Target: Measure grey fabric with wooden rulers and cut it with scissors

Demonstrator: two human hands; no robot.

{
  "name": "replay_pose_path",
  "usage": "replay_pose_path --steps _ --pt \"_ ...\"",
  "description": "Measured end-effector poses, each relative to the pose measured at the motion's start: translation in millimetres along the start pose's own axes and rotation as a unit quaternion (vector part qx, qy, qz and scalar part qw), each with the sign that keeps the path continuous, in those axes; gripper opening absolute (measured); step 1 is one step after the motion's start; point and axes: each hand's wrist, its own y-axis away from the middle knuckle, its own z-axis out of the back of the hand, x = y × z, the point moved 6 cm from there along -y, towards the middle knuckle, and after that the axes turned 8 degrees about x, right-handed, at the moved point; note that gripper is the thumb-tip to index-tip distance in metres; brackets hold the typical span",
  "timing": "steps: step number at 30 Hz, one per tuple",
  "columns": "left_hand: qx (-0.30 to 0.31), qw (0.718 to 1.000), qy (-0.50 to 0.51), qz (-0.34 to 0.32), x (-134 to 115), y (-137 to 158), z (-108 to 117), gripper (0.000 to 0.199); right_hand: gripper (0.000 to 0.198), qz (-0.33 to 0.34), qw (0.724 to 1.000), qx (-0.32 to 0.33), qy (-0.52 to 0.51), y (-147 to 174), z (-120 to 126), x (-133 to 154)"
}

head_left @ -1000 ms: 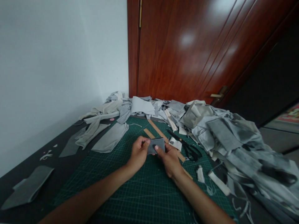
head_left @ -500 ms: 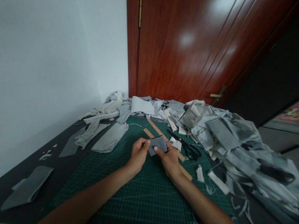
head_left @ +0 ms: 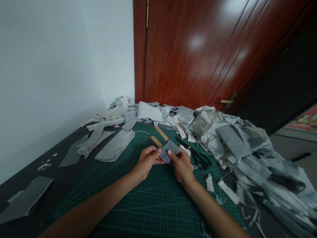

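A small grey piece of fabric is held up between my two hands over the green cutting mat. My left hand pinches its left corner between thumb and fingers. On the other side, my right hand grips the piece, thumb lying on its face and fingers behind. Just beyond the hands are two wooden rulers, the shorter-looking ruler and another ruler, both partly hidden by the fabric and hands. Black scissors lie right of my right hand, beside a white scrap.
A large heap of grey fabric scraps covers the right side, and more scraps line the back edge by the door. At left lie a pale grey piece and a folded grey piece. A white wall stands left.
The grey fabric has turned in my hands, and its right corner now points up and to the right. My right hand has rotated slightly with it. The whole view has shifted a little.
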Motion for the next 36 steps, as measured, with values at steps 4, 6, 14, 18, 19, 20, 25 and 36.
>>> replay_pose_path --steps 4,6,14,18,19,20,25,36 --pt "0.016 0.998 -0.054 -0.01 -5 -5 3 0.045 0.03 -0.021 0.998 0.036 0.038 -5 4 -4" --pt "0.013 0.996 -0.083 -0.013 -5 -7 5 0.043 0.03 -0.015 0.996 0.048 0.071 -6 5 -3" --pt "-0.033 0.997 -0.056 -0.028 -4 -1 7 0.041 0.038 -0.034 0.994 0.086 0.058 1 -14 1" --pt "-0.047 0.997 -0.057 -0.006 -1 0 9 0.042 0.027 -0.032 0.989 0.089 0.113 0 -9 1" --pt "-0.042 0.997 -0.06 0.002 -1 -1 9 0.043 0.028 -0.026 0.989 0.086 0.119 -2 -6 2" --pt "-0.033 0.998 -0.061 0.009 0 -2 9 0.044 0.03 -0.023 0.989 0.086 0.122 -3 -4 2" --pt "0.053 0.996 -0.065 0.001 -6 -10 6 0.05 0.037 -0.056 0.981 0.129 0.135 -4 -5 0" --pt "0.052 0.99 0.074 0.107 9 -6 7 0.053 0.06 -0.086 0.977 0.158 0.118 2 -11 3"
